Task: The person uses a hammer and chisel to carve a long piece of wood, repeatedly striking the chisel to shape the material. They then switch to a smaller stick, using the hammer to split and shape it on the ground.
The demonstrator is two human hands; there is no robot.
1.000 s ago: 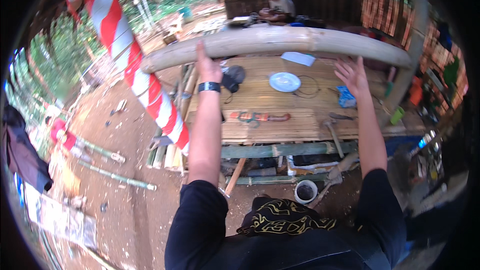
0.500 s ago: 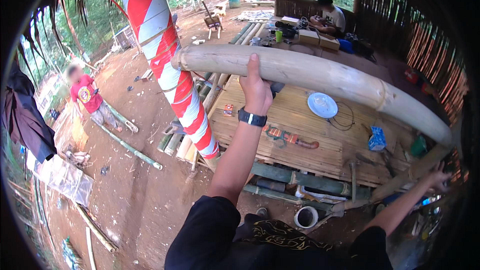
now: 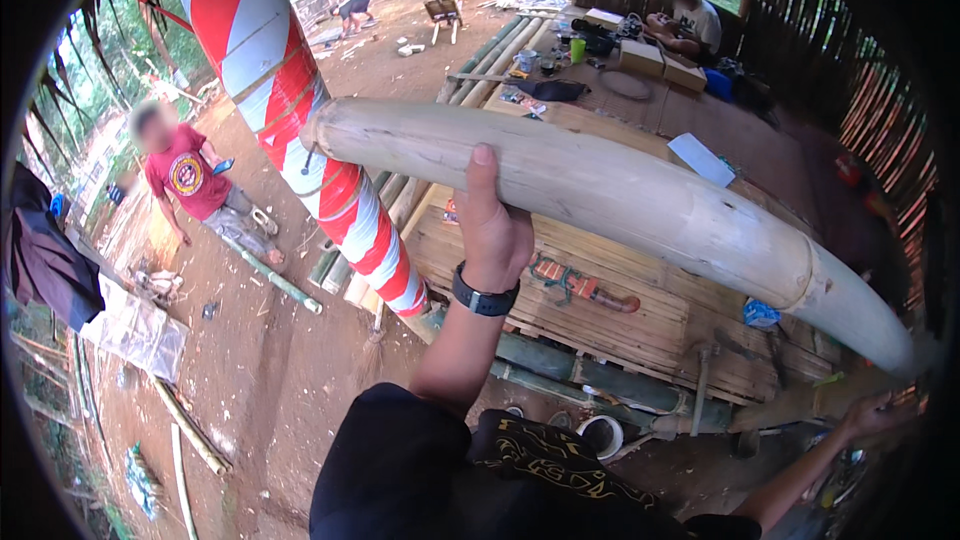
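A thick, pale bamboo pole spans the view in front of me, curved by the lens. My left hand is closed on it from below, thumb up along its near side and the other fingers hidden behind. The pole's left end meets a post wrapped in red and white stripes; whether it is fixed there I cannot tell. My right hand reaches out low at the far right, near a lower bamboo beam. Its fingers are dim and unclear, as is anything in them.
Below the pole lies a slatted bamboo platform with an orange-banded sheathed blade, a hammer and a blue packet. A white bucket stands under its edge. One person stands at left; another sits at the back.
The pole looks larger and its right part sits lower, with my left hand still on it. My right hand has moved lower. The person at left has come closer.
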